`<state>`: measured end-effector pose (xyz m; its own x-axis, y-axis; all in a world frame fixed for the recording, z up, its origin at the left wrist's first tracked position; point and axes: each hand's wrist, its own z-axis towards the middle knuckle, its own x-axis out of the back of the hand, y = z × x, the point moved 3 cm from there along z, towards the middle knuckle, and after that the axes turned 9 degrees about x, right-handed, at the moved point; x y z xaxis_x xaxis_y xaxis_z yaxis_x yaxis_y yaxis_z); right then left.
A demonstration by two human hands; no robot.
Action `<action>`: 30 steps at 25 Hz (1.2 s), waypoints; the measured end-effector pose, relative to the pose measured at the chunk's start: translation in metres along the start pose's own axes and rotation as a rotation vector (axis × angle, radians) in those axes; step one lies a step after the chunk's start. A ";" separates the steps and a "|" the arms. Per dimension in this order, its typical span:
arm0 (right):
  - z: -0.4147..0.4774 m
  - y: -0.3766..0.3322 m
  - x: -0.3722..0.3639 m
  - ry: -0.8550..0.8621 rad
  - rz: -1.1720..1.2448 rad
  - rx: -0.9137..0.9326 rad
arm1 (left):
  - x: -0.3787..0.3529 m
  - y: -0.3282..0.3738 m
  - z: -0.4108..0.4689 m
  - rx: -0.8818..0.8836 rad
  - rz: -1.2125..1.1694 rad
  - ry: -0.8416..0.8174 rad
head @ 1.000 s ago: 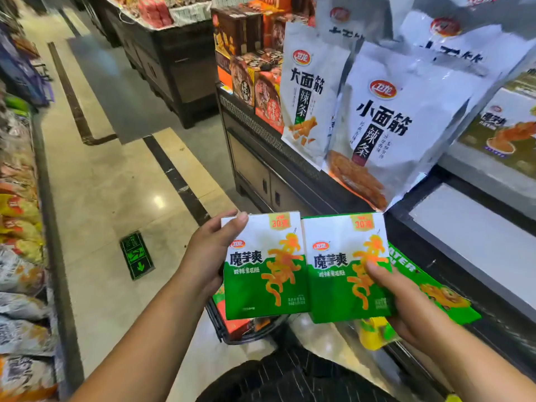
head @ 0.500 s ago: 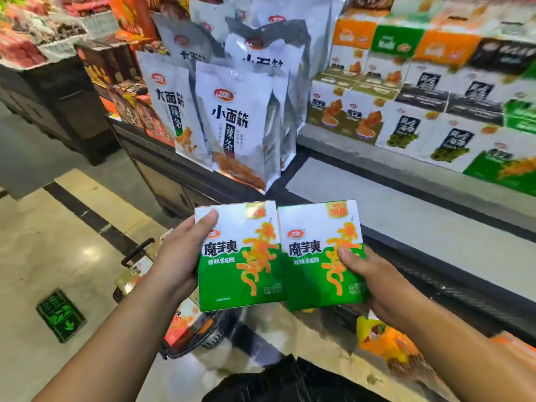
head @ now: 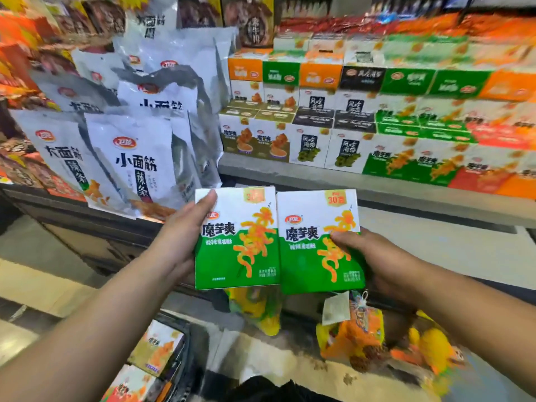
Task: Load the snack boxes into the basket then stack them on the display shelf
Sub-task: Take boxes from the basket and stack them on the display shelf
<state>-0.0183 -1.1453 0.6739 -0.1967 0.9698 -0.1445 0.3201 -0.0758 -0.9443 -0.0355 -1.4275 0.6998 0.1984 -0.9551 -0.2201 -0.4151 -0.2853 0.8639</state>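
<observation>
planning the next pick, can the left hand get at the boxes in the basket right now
Probably not yet: the left hand grips a green box, so it is full. The way looks free: the boxes lie uncovered in the basket below that arm.

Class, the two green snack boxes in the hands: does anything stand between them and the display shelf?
Nothing visible does. The left hand and right hand hold the green snack boxes before the bare ledge of the display shelf.

A bare shelf ledge [head: 435,245] lies open from centre to 3 o'clock. Stacked boxes [head: 348,146] wall off 12 to 2 o'clock behind it. Tall white bags [head: 136,163] block 10 o'clock. Hanging packets [head: 351,332] crowd 5 o'clock, and a basket [head: 185,329] fills 7 o'clock.
</observation>
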 end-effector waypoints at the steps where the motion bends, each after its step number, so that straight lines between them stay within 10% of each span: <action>1: 0.002 -0.005 0.006 0.009 0.004 -0.001 | -0.009 0.005 0.010 -0.009 0.011 -0.023; 18: 0.085 -0.048 0.128 0.529 -0.053 0.099 | -0.175 0.053 0.203 0.014 0.165 -0.476; 30: 0.118 -0.049 0.301 0.570 -0.013 0.134 | -0.301 -0.013 0.223 0.137 0.117 -0.366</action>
<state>-0.2023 -0.8772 0.6415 0.3418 0.9397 0.0136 0.1937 -0.0563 -0.9795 -0.2876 -1.1544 0.6537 -0.1755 -0.9401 -0.2922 -0.5357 -0.1578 0.8295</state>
